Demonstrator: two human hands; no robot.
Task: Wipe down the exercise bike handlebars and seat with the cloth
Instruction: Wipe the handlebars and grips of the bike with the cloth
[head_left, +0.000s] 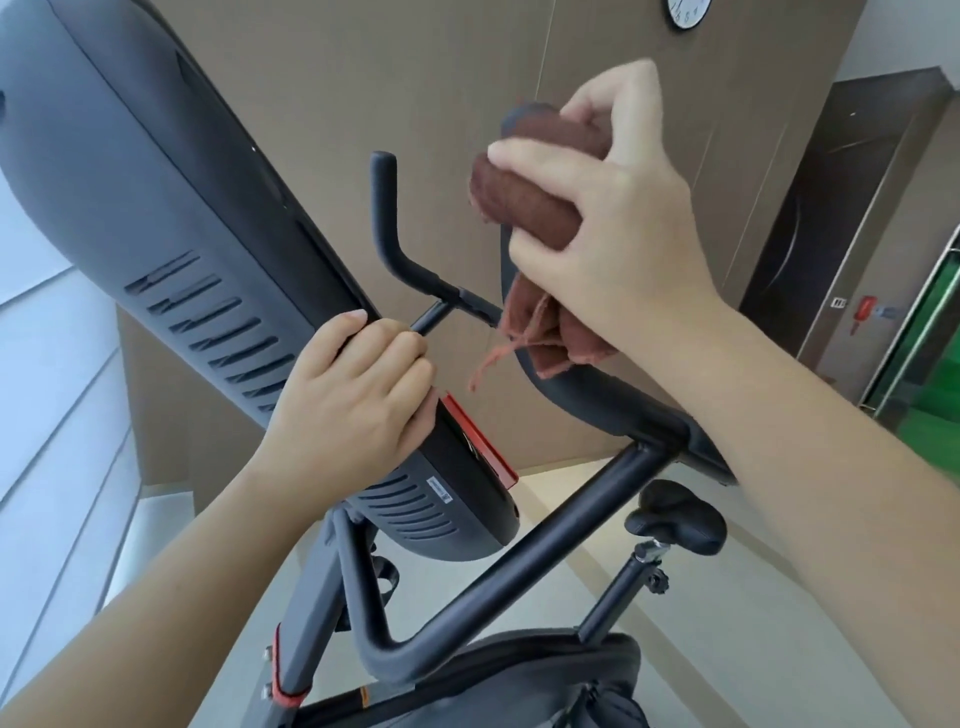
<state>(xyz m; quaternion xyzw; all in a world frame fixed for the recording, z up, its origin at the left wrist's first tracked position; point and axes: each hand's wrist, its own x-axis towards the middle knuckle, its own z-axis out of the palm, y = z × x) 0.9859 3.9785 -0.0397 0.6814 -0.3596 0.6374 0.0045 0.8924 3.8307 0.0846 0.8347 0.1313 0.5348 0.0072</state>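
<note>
- The right hand (597, 228), in the upper centre of the frame, is closed around the cloth (524, 202). Fingers and thumb curl so the brown fabric wraps the upper end of one handlebar (587, 410).
- Only part of the cloth is in that grip. The rest hangs bunched below the hand, and a frayed strand (488, 358) dangles toward the centre. On a long stroke the strand could catch on the thin rod (431, 317) just beside it and drag the cloth loose.
- The wrap looks thicker on the near side, so sliding without twisting would probably leave the far side of the bar unwiped.
- The left hand (353, 400), at centre left, grips the edge of the screen (156, 197) with its fingers curled over the rim. Leaning on that hold could tilt the screen or leave fresh finger marks on it.
- The other bar end (385, 208) stands bare, apart from the cloth, and would be easy to skip.
- The seat (675, 519), at lower right, is well apart from both hands and looks still to be done.
</note>
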